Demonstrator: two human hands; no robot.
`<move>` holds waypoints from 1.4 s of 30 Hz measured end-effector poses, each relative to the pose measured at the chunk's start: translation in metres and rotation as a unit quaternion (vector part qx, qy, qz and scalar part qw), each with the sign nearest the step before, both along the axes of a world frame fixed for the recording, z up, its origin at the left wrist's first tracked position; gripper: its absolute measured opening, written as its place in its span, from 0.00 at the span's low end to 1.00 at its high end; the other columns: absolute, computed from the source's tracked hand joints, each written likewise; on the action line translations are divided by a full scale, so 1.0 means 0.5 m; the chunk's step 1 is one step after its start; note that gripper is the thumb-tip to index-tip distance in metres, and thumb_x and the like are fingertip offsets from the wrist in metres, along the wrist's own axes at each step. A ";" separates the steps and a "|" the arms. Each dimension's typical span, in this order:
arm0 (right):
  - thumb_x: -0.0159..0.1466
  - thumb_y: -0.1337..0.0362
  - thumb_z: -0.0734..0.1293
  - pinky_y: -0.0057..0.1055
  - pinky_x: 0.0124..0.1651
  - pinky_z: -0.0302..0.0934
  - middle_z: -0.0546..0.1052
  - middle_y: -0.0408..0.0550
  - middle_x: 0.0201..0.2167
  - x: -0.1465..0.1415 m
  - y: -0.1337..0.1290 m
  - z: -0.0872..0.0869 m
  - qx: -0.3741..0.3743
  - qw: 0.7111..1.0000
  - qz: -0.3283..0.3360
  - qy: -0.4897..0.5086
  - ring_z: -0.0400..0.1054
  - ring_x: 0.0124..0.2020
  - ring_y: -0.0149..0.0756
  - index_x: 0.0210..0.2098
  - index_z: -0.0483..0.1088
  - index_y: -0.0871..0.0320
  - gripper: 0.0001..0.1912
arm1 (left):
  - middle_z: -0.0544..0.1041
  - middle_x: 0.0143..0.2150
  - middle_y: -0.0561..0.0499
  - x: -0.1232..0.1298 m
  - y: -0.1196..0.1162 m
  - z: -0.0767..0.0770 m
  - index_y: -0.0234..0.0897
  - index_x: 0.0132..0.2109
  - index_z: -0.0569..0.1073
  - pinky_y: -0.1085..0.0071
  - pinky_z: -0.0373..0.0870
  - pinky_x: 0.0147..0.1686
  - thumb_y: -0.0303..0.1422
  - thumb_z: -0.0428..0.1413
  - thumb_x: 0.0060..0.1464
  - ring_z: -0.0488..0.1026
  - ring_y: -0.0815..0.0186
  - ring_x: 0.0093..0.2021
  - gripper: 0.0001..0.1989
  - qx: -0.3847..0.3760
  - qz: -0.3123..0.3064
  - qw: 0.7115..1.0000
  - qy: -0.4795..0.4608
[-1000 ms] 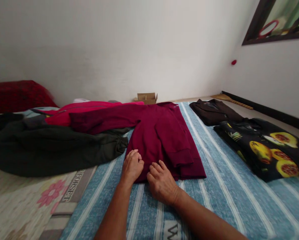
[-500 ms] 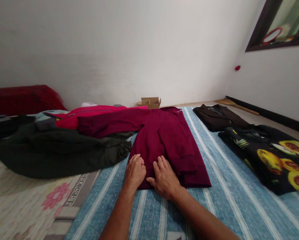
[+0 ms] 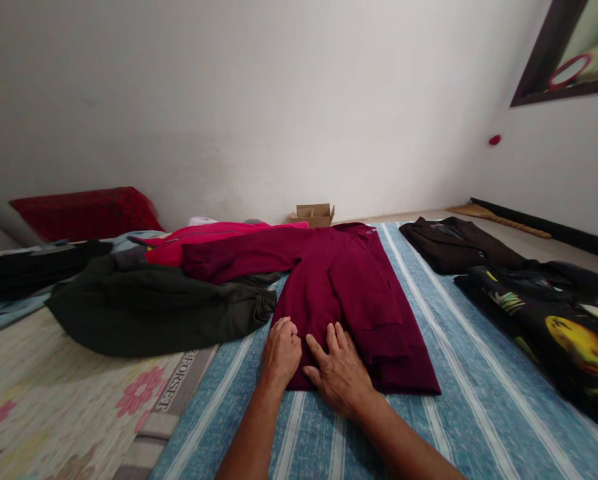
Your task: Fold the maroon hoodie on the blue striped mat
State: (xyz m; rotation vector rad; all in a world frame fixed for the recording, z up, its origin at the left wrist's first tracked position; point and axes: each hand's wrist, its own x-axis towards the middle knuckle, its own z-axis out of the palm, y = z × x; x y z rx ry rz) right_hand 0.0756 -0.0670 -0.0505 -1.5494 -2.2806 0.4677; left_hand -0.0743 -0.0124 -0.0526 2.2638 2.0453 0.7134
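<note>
A burgundy long-sleeved sweatshirt lies spread before me, its hem toward me. One sleeve stretches out to the left; the other is folded down over the body. My left hand rests on the lower left edge of the sweatshirt, fingers close together and slightly bent, thumb hidden. Beside it, my right hand lies flat near the hem with fingers spread. Left of my hands is a dark green garment, partly under the burgundy sleeve. Behind that sleeve shows a bright pink garment.
Folded brown and black fruit-print garments lie on the right of the blue striped sheet. A floral cover is at left, with black clothing behind. A small cardboard box stands near the wall.
The view has turned slightly left, so everything sits further right and a little lower. Both hands stay on the sweatshirt's lower part; the right hand's fingers have shifted slightly.
</note>
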 end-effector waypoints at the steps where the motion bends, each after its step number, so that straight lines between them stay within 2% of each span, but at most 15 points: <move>1: 0.65 0.48 0.54 0.53 0.62 0.38 0.47 0.57 0.66 -0.001 0.000 0.000 -0.001 1.000 0.001 0.001 0.33 0.66 0.57 0.64 0.50 0.50 0.30 | 0.73 0.50 0.41 -0.001 0.001 0.000 0.36 0.32 0.70 0.64 0.62 0.55 0.21 0.46 0.49 0.67 0.60 0.54 0.09 0.004 -0.001 1.000 -0.005; 4: 0.65 0.48 0.53 0.52 0.62 0.38 0.48 0.56 0.66 -0.001 0.000 0.000 0.002 1.000 0.002 0.006 0.34 0.66 0.57 0.64 0.51 0.48 0.29 | 0.74 0.49 0.41 -0.006 0.003 0.005 0.37 0.31 0.69 0.65 0.63 0.54 0.23 0.46 0.51 0.69 0.60 0.52 0.08 0.020 0.009 1.000 -0.020; 8: 0.65 0.47 0.53 0.51 0.62 0.38 0.49 0.55 0.66 0.000 0.000 -0.001 0.007 1.000 -0.002 0.011 0.34 0.66 0.57 0.63 0.53 0.48 0.29 | 0.76 0.43 0.44 -0.020 0.005 0.028 0.37 0.32 0.69 0.67 0.65 0.50 0.25 0.48 0.50 0.72 0.60 0.47 0.06 0.033 0.080 0.996 -0.021; 12: 0.65 0.47 0.52 0.50 0.62 0.38 0.49 0.54 0.66 0.000 0.001 -0.003 0.004 1.000 0.001 0.011 0.34 0.66 0.57 0.63 0.55 0.48 0.28 | 0.77 0.41 0.45 -0.028 0.007 0.060 0.36 0.36 0.71 0.69 0.66 0.45 0.28 0.50 0.52 0.73 0.60 0.44 0.06 -0.024 0.139 0.990 0.006; 17: 0.66 0.48 0.52 0.50 0.63 0.37 0.47 0.54 0.67 -0.001 -0.001 0.004 -0.006 1.000 0.004 0.010 0.33 0.66 0.55 0.63 0.54 0.48 0.28 | 0.77 0.44 0.38 -0.010 0.026 0.088 0.32 0.43 0.71 0.66 0.66 0.41 0.38 0.50 0.55 0.73 0.54 0.46 0.14 -0.130 0.183 0.974 0.037; 21: 0.66 0.48 0.53 0.52 0.62 0.38 0.49 0.54 0.66 -0.001 -0.003 0.008 0.009 1.000 0.001 0.021 0.35 0.66 0.55 0.62 0.55 0.49 0.28 | 0.76 0.45 0.34 -0.001 0.049 0.094 0.29 0.44 0.71 0.65 0.66 0.40 0.40 0.49 0.55 0.73 0.51 0.47 0.18 -0.144 0.206 0.967 0.043; 24: 0.65 0.48 0.54 0.51 0.62 0.40 0.51 0.53 0.66 0.000 -0.005 0.011 0.021 0.999 -0.005 0.031 0.37 0.66 0.54 0.62 0.57 0.49 0.28 | 0.76 0.44 0.33 -0.011 0.067 0.089 0.29 0.44 0.73 0.64 0.66 0.38 0.40 0.50 0.54 0.74 0.50 0.46 0.18 -0.154 0.218 0.964 0.021; 27: 0.66 0.48 0.53 0.51 0.63 0.40 0.51 0.53 0.66 0.001 -0.006 0.015 0.020 0.999 -0.005 0.032 0.37 0.66 0.53 0.61 0.57 0.50 0.28 | 0.77 0.42 0.35 -0.034 0.084 0.078 0.32 0.39 0.75 0.67 0.65 0.36 0.40 0.51 0.52 0.75 0.52 0.43 0.16 -0.147 0.203 0.968 0.002; 30: 0.65 0.48 0.53 0.52 0.63 0.40 0.51 0.52 0.66 0.000 -0.005 0.015 0.013 0.999 -0.006 0.037 0.37 0.66 0.53 0.61 0.58 0.50 0.28 | 0.78 0.32 0.42 -0.055 0.096 0.063 0.35 0.30 0.74 0.69 0.63 0.31 0.41 0.51 0.51 0.75 0.57 0.36 0.14 -0.126 0.183 0.975 -0.027; 33: 0.66 0.48 0.53 0.51 0.62 0.41 0.51 0.53 0.65 -0.002 -0.002 0.010 0.017 0.999 -0.008 0.047 0.37 0.66 0.54 0.61 0.58 0.50 0.27 | 0.72 0.20 0.51 -0.066 0.099 0.051 0.37 0.22 0.68 0.72 0.60 0.26 0.44 0.51 0.49 0.72 0.62 0.27 0.17 -0.086 0.161 0.975 -0.127; 35: 0.65 0.49 0.54 0.53 0.62 0.40 0.51 0.54 0.65 -0.004 0.000 0.007 0.015 0.999 -0.011 0.045 0.37 0.66 0.55 0.61 0.58 0.50 0.27 | 0.68 0.17 0.55 -0.068 0.095 0.049 0.37 0.20 0.66 0.73 0.59 0.23 0.47 0.52 0.46 0.70 0.64 0.25 0.19 -0.077 0.143 0.962 -0.221; 38: 0.65 0.49 0.55 0.54 0.61 0.41 0.51 0.55 0.65 -0.004 0.001 0.005 0.008 0.999 -0.009 0.043 0.36 0.66 0.56 0.61 0.58 0.50 0.27 | 0.70 0.19 0.55 -0.073 0.082 0.057 0.35 0.22 0.68 0.73 0.62 0.23 0.51 0.55 0.41 0.70 0.64 0.25 0.21 -0.126 0.091 0.934 -0.320; 42: 0.65 0.49 0.54 0.53 0.62 0.41 0.52 0.54 0.65 -0.002 -0.002 0.010 0.019 0.999 -0.010 0.050 0.37 0.66 0.55 0.61 0.58 0.50 0.27 | 0.78 0.28 0.50 -0.086 0.062 0.071 0.33 0.31 0.73 0.70 0.69 0.28 0.46 0.61 0.35 0.74 0.61 0.29 0.20 -0.229 0.011 0.894 -0.385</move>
